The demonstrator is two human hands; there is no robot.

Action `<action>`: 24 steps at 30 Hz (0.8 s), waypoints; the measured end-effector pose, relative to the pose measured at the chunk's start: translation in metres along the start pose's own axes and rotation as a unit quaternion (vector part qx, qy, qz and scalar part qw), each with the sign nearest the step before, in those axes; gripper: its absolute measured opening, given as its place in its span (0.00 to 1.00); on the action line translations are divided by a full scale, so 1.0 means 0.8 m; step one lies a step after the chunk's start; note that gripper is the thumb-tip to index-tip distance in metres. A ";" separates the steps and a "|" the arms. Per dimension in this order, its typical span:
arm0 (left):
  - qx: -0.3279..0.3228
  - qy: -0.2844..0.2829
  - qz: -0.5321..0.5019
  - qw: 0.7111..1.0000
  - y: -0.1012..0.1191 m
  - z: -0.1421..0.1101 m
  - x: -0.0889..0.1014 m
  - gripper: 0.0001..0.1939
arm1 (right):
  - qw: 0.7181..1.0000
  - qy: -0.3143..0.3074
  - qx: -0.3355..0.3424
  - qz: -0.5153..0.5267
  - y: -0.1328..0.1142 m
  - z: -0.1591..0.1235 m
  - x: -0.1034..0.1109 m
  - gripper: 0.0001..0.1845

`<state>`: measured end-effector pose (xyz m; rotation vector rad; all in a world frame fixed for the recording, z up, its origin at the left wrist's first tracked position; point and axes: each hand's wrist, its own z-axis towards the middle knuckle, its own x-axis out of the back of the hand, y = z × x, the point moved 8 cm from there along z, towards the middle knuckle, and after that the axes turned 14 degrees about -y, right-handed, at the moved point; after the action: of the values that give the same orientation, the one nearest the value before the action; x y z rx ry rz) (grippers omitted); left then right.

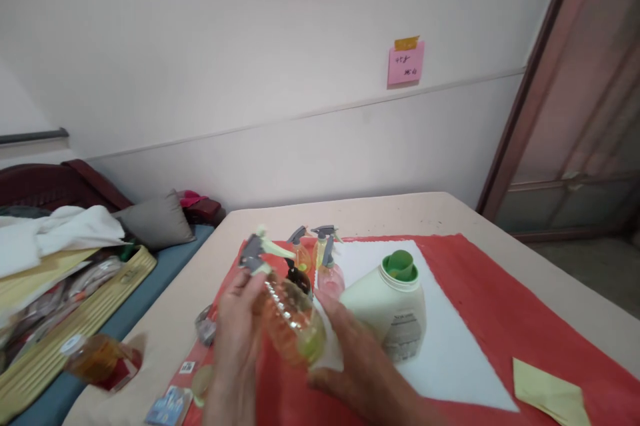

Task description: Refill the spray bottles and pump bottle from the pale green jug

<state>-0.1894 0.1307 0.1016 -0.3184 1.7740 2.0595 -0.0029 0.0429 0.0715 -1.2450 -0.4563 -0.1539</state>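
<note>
A clear spray bottle [287, 316] with orange-tinted contents is held tilted above the red cloth, its grey and pale green trigger head to the upper left. My left hand [237, 309] is closed round the bottle near its neck. Around the lower end of the same bottle, my right hand [353, 353] is closed, with a white patch under its fingers that I cannot make out. Just behind stand an orange spray bottle [303, 258], a pink spray bottle [331, 278] and a dark brown bottle [299, 277], partly hidden. A pale green jug [385, 309] with a green cap is right of my right hand.
A white sheet [450, 359] lies on the red cloth [480, 279] over a beige table [415, 209]. A jar of amber liquid [103, 361] lies at left, near a blue packet [169, 406]. Yellow paper [549, 389] lies front right. A pink note [405, 65] hangs on the wall.
</note>
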 end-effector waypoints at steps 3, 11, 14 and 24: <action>-0.090 0.130 0.082 0.984 0.033 0.005 0.067 0.18 | 0.998 0.046 -0.019 0.036 -0.007 -0.015 0.059 0.33; 0.039 0.102 0.307 0.945 -0.036 0.043 0.113 0.21 | 0.936 0.331 0.014 0.119 -0.007 -0.066 0.184 0.17; 0.071 0.040 0.283 0.956 -0.074 0.047 0.087 0.22 | 0.926 0.356 0.017 0.123 -0.007 -0.074 0.196 0.15; 0.154 0.009 0.273 0.950 -0.118 0.035 0.087 0.23 | 0.902 0.409 0.025 0.134 -0.011 -0.100 0.232 0.17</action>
<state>-0.2073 0.1796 -0.0068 0.2792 2.3522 2.0594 0.1811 -0.0106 0.1370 -1.0657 0.4388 -0.4055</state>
